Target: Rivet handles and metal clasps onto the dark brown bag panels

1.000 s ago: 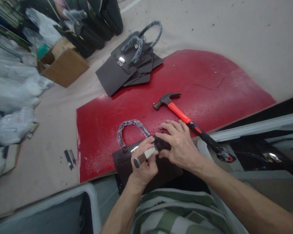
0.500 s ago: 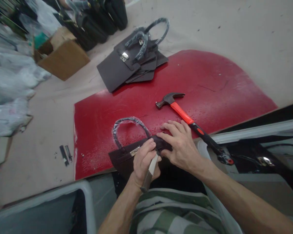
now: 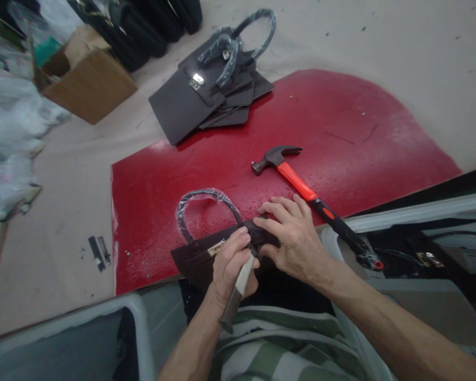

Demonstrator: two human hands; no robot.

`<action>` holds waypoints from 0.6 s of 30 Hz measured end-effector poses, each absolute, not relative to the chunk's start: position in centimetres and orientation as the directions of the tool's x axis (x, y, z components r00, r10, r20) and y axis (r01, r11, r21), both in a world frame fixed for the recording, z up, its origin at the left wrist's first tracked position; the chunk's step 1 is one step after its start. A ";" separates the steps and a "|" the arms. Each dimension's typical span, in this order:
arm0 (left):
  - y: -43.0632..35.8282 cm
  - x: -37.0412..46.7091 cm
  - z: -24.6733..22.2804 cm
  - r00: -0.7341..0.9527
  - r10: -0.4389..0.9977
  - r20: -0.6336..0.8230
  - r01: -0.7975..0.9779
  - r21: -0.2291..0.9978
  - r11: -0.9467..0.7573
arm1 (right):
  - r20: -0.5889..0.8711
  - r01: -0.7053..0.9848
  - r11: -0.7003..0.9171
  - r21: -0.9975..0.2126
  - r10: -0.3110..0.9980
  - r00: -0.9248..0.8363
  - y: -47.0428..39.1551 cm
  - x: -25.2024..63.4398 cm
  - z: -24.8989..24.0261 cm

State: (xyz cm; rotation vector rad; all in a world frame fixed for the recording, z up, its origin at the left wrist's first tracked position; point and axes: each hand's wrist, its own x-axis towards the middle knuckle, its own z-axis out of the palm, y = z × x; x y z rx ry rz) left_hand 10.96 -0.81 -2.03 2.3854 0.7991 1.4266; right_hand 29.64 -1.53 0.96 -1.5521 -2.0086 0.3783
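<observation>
A dark brown handbag front [image 3: 194,259], with a plastic-wrapped handle [image 3: 206,194] and a metal clasp [image 3: 215,248], lies at the near edge of the red board [image 3: 222,164]. My left hand [image 3: 232,264] is closed around a slim tool [image 3: 240,286] with a pale flat middle and a dark outer end. Its working tip meets the bag near the strap and is partly hidden by my fingers. My right hand [image 3: 291,230] grips the right part of the bag, fingers bent over the top and thumb below. Just beyond that hand rests a claw hammer [image 3: 297,180] with a red and black handle.
Several dark bag panels [image 3: 186,106] are stacked at the board's far edge. A cardboard box [image 3: 89,84] and plastic-wrapped goods [image 3: 11,116] stand at left. Two small dark pieces [image 3: 97,254] lie beside the board. Plastic bins [image 3: 138,328] flank my lap.
My view has shifted slightly. The tool's outer end has swung a little down and left in my left hand. My right hand keeps its grip on the handbag front.
</observation>
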 end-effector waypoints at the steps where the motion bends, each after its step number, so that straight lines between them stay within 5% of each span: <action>1: -0.9 11.0 -2.1 0.373 0.579 0.725 0.325 0.482 -0.813 | 0.257 0.794 0.287 -0.537 0.951 -0.170 -1.5 29.6 1.0; 11: -1.0 10.9 0.1 0.111 0.741 0.662 0.389 0.658 -0.645 | 0.203 0.811 0.280 -0.514 0.958 -0.202 -1.5 29.7 1.4; 14: -0.6 10.6 1.4 -0.019 0.880 0.475 0.407 0.808 -0.427 | 0.211 0.816 0.293 -0.498 0.954 -0.214 -1.6 29.8 1.2; 18: 0.5 10.5 2.7 0.064 0.973 0.222 0.414 0.881 -0.228 | 0.222 0.815 0.299 -0.496 0.951 -0.214 -1.5 29.8 1.1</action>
